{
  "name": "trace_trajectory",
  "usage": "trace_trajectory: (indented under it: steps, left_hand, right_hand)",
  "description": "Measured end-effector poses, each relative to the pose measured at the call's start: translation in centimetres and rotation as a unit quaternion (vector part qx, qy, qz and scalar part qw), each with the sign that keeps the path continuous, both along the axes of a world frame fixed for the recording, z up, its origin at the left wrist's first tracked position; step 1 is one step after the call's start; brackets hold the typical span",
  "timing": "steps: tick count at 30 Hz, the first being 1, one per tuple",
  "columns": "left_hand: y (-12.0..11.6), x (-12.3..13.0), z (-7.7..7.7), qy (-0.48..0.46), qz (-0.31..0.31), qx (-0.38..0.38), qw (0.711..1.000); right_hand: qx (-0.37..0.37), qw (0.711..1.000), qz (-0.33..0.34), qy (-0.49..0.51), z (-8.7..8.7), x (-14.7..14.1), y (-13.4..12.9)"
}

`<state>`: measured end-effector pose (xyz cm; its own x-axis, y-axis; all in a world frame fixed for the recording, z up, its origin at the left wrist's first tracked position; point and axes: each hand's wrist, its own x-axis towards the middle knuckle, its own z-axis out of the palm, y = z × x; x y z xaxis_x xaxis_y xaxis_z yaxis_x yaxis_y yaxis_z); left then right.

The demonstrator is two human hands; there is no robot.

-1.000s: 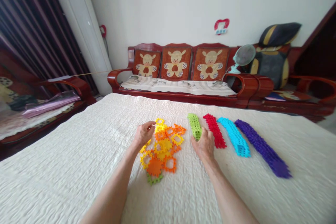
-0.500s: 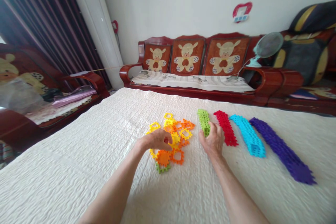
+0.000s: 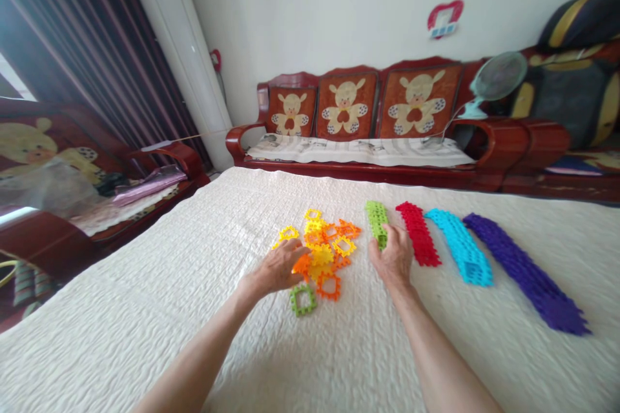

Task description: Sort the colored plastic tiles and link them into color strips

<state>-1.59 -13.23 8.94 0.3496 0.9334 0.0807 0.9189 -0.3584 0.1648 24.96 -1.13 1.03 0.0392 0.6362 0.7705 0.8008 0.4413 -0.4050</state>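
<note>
My left hand [image 3: 281, 266] is closed on an orange piece [image 3: 303, 266] at the left side of a loose pile of yellow and orange pieces [image 3: 320, 254]. Just below the pile, a green square frame [image 3: 303, 301] lies by itself on the white quilted cover. My right hand [image 3: 393, 254] is at the near end of a light green row of pieces [image 3: 376, 219], its thumb and fingers around that end. To its right lie a red row [image 3: 419, 235], a light blue row [image 3: 461, 248] and a long purple row [image 3: 527, 274].
The quilted cover [image 3: 169, 284] spreads over the whole surface under the pieces. Behind it stands a wooden sofa [image 3: 358, 170] with bear cushions and a small fan [image 3: 498, 77]. Another wooden seat [image 3: 39, 239] is at the left.
My left hand has lifted an orange piece from the near side of the pile, uncovering the green frame. My right hand has stayed at the light green row. The view has shifted slightly.
</note>
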Motion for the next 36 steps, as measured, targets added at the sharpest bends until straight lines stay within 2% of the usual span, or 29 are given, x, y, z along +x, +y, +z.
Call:
trace_trajectory:
  steps: [5,10,12,16,18,20,23,28,32,36]
  left_hand:
    - [-2.5,1.3,0.8,0.037,-0.013,-0.086,0.996]
    - [-3.6,2.6,-0.4,0.099,0.001,-0.104,0.99]
    - [-3.5,2.7,-0.4,0.114,-0.011,-0.106,0.988]
    - [-2.8,2.4,1.8,0.1,-0.05,-0.118,0.987]
    - [-1.9,3.0,3.2,0.074,-0.056,-0.089,0.992]
    - [-0.2,4.4,3.8,0.047,-0.055,-0.041,0.997]
    - [3.4,8.1,2.8,0.008,-0.058,0.008,0.998]
    - [8.7,13.8,-1.1,-0.075,-0.097,0.071,0.99]
    - [10.2,15.2,-2.7,-0.102,-0.129,0.111,0.98]
    - [10.3,14.6,-3.0,-0.135,-0.135,0.123,0.974]
  right_hand:
    - [0.006,1.0,-0.001,0.009,0.1,0.0,0.0]
    - [0.004,1.0,0.003,0.024,0.1,0.0,0.0]
    - [0.009,0.999,0.0,0.05,0.0,0.2,0.2]
    - [0.041,0.99,-0.019,0.135,-0.1,0.6,0.4]
    - [0.049,0.984,-0.021,0.17,0.2,0.9,0.4]
    - [0.051,0.979,-0.021,0.196,0.5,1.2,0.4]
    - [0.058,0.973,-0.026,0.22,0.8,1.7,0.3]
    - [0.047,0.97,-0.025,0.235,0.9,2.3,0.2]
    - [0.043,0.966,-0.031,0.252,0.9,2.4,0.2]
    - [0.033,0.967,-0.024,0.253,0.9,2.5,0.1]
